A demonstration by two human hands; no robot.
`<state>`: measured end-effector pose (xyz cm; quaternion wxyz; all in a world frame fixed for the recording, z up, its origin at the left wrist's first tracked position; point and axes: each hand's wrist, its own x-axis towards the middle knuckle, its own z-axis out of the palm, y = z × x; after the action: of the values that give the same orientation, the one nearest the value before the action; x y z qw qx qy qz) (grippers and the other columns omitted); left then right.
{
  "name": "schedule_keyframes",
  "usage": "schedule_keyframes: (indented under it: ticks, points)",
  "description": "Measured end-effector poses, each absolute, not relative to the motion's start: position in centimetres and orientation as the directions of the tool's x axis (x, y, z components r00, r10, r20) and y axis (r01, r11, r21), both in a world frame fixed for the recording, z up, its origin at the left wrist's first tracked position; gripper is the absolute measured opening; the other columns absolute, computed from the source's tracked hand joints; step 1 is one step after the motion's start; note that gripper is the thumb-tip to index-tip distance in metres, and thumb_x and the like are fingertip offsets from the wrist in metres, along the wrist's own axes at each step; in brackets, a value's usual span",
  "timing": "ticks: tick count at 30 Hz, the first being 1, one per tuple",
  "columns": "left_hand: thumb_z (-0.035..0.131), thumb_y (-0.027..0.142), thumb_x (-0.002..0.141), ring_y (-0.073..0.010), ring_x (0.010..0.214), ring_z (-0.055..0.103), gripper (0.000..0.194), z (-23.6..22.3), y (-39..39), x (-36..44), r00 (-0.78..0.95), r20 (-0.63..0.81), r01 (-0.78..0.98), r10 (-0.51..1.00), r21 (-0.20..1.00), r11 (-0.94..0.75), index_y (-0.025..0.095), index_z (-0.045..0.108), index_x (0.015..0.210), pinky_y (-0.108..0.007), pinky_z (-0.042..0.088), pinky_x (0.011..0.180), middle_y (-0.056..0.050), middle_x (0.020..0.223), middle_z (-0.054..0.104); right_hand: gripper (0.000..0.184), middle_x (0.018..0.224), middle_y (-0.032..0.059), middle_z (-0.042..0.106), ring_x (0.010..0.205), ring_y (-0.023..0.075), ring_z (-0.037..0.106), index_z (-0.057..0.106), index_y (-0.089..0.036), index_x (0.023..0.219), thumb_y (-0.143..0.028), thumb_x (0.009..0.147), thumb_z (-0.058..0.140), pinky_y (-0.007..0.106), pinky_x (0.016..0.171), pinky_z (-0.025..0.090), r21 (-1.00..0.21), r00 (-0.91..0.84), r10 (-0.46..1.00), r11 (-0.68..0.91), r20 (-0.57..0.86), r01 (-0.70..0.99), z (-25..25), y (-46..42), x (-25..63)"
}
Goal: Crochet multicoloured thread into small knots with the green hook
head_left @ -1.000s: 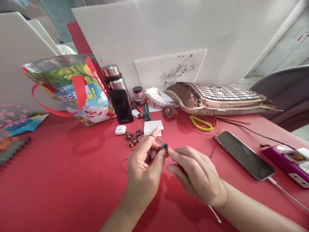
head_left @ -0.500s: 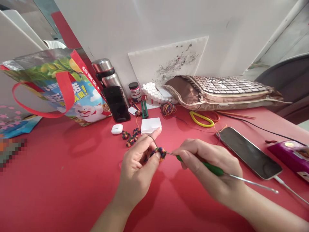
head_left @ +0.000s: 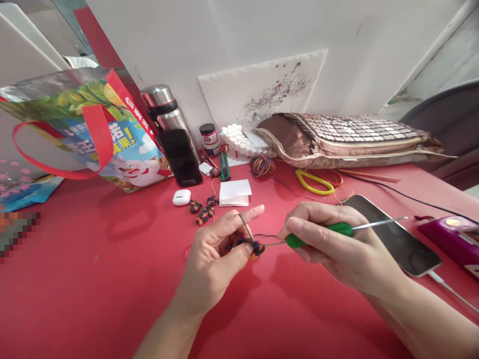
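Between the thumb and fingers of my left hand (head_left: 215, 254) is a small multicoloured crochet piece (head_left: 257, 248), its edge showing past the thumb. A dark strand of yarn (head_left: 245, 227) runs up from it over my raised left index finger. My right hand (head_left: 337, 239) is closed around the green handle of a crochet hook (head_left: 339, 230). The hook's thin front shaft reaches the crochet piece, and its tip is hidden there. Behind my left hand lie several finished-looking crochet bits (head_left: 204, 212) in the same colours.
A folded white paper (head_left: 235, 192), an earbud case (head_left: 181, 197) and a yarn ball (head_left: 262, 165) lie beyond my hands. Yellow-handled scissors (head_left: 314, 182) and a phone (head_left: 396, 239) are at right. A shopping bag (head_left: 138, 172) and steel flask (head_left: 175, 117) stand at left.
My right hand has tilted, so the hook's rear end now points up and right. Yarn is drawn tauter over my left index finger, and a loose strand shows between the hands.
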<state>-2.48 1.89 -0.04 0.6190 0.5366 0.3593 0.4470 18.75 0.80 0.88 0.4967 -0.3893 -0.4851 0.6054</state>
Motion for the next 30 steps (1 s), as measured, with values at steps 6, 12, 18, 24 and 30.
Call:
schedule_keyframes:
  ticks: [6,12,18,24,30]
  points:
    - [0.082,0.023,0.084,-0.0087,0.071,0.058,0.037,-0.3,1.9,-1.9,0.321,-0.036,-0.282,0.946,0.950,0.132,0.039,0.085,0.118,-0.018,0.050,0.069,-0.001,0.077,0.066,0.039,0.052,-0.0007,0.057,0.041,0.0033,0.028,0.068,-0.016,0.068,-0.045,0.086,0.085,0.019,0.039,0.015,-0.850,-0.303,0.944,-0.261,-0.127,-0.457,0.5,1.1,17.8]
    - [0.094,0.026,0.071,-0.0086,0.073,0.059,0.045,-0.3,1.4,-0.2,0.144,-0.121,-0.427,0.982,0.888,0.172,0.039,0.086,0.113,-0.019,0.052,0.073,0.002,0.077,0.065,0.027,0.057,-0.0019,0.061,0.039,0.0021,0.031,0.078,-0.017,0.080,-0.042,0.087,0.086,0.018,0.039,0.025,-0.760,-0.136,0.986,-0.164,-0.100,-0.629,-0.2,1.0,16.2]
    - [0.096,0.032,0.072,-0.0097,0.086,0.061,0.047,-0.3,1.3,-0.1,0.093,-0.119,-0.411,0.989,0.900,0.147,0.039,0.085,0.117,-0.020,0.052,0.086,0.002,0.090,0.071,0.030,0.060,-0.0028,0.060,0.042,0.0007,0.030,0.079,-0.015,0.082,-0.042,0.079,0.092,0.016,0.040,0.028,-0.703,-0.135,0.977,-0.211,-0.163,-0.680,-0.6,1.2,15.5]
    - [0.098,0.029,0.068,-0.0083,0.078,0.059,0.044,-0.5,1.8,-0.3,0.020,-0.140,-0.393,0.990,0.909,0.137,0.036,0.087,0.110,-0.018,0.053,0.080,0.004,0.080,0.064,0.030,0.063,-0.0021,0.061,0.045,0.0022,0.032,0.079,-0.015,0.084,-0.043,0.084,0.089,0.018,0.042,0.031,-0.697,-0.162,0.973,-0.230,-0.163,-0.680,-1.0,1.1,15.4]
    - [0.095,0.029,0.072,-0.0074,0.072,0.061,0.036,-0.5,2.0,-0.8,0.051,-0.137,-0.381,0.989,0.913,0.146,0.033,0.088,0.107,-0.018,0.053,0.075,0.004,0.075,0.065,0.025,0.069,0.0000,0.065,0.049,0.0049,0.039,0.077,-0.016,0.086,-0.039,0.085,0.088,0.021,0.047,0.037,-0.721,-0.169,0.981,-0.189,-0.100,-0.667,-1.2,1.3,15.3]
